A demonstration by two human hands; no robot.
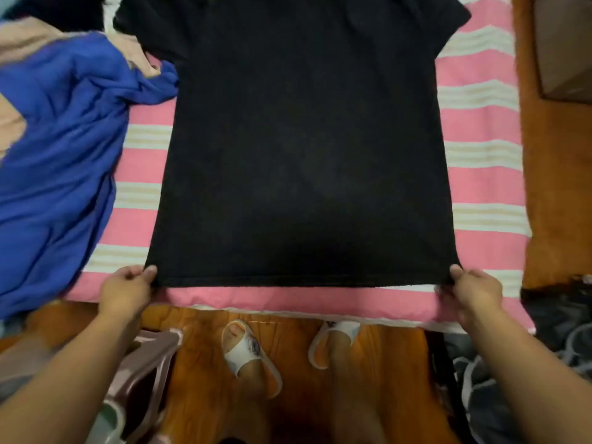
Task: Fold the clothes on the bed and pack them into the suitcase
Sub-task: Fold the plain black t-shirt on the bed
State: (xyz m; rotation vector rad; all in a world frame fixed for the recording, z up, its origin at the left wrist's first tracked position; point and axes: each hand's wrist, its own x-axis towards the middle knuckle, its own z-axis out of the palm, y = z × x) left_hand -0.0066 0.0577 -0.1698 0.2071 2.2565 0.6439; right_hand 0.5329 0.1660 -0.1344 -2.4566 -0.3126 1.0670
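A black T-shirt (301, 149) lies spread flat on the pink-and-white striped bed (480, 129), its hem at the near edge. My left hand (128, 288) pinches the hem's left corner. My right hand (474, 290) pinches the hem's right corner. A crumpled blue garment (61, 161) lies to the left of the shirt, with peach cloth (28, 36) partly under it. No suitcase can be clearly made out.
My feet in white slippers (250, 350) stand on the wooden floor (198, 363) below the bed edge. A pinkish plastic frame (150, 357) sits at lower left. Dark patterned fabric (557, 315) lies at lower right. Brown furniture (563, 46) stands at the upper right.
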